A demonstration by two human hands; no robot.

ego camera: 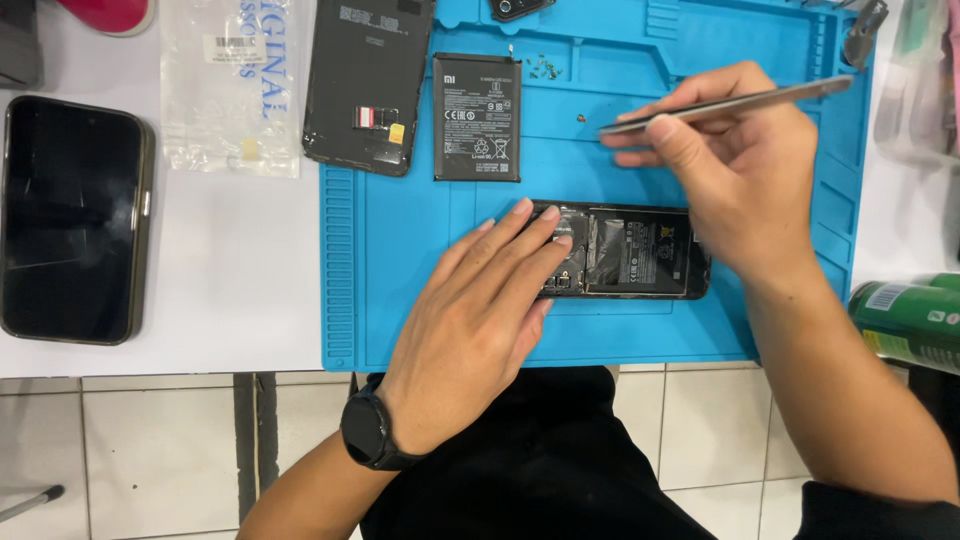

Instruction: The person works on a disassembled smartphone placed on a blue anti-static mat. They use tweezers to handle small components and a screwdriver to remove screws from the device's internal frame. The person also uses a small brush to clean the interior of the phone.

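Left hand lies flat, released, on opened phone, steadying it on blue mat. Right hand pinches tweezers above loose battery.

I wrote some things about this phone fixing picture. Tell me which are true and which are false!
1. The right hand holds metal tweezers. True.
2. The left hand rests on the opened phone. True.
3. The work mat is red. False: it is blue.
4. The loose battery lies on the white table. False: it lies on the mat.
5. A black watch is on the left wrist. True.
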